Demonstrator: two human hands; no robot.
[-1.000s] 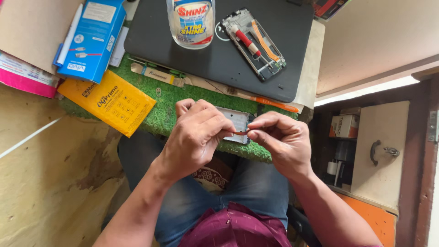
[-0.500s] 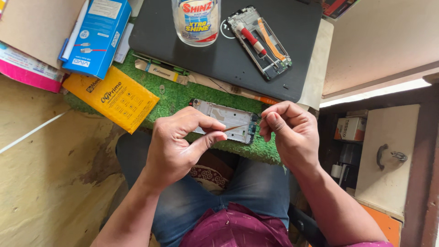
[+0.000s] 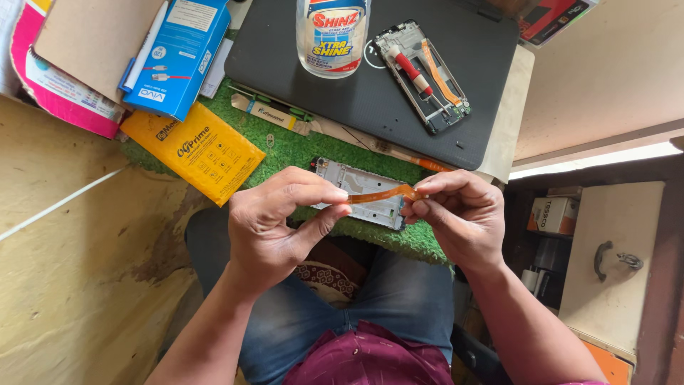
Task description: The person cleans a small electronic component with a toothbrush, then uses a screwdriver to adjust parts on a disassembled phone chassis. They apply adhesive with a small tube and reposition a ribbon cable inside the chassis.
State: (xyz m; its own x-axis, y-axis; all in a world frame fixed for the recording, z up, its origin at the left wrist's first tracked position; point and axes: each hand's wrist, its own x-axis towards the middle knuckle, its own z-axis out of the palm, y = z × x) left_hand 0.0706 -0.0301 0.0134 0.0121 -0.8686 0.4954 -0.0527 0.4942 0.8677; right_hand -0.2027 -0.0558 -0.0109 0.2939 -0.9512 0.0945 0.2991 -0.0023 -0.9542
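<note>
Pinching from both ends, the left hand [image 3: 274, 224] and right hand [image 3: 456, 217] clamp a thin, glossy orange ribbon cable [image 3: 381, 194] stretched between their fingertips, just above a pale metal phone frame [image 3: 362, 192] lying on fuzzy green turf [image 3: 313, 146]. I note a smooth dark laptop lid [image 3: 342, 93] beyond, bearing a clear plastic bottle [image 3: 332, 36] with a red-and-blue label and a second stripped phone frame [image 3: 424, 75]. Left of it: flat yellow padded mailer [image 3: 203, 151], blue rectangular carton [image 3: 178, 53].
</note>
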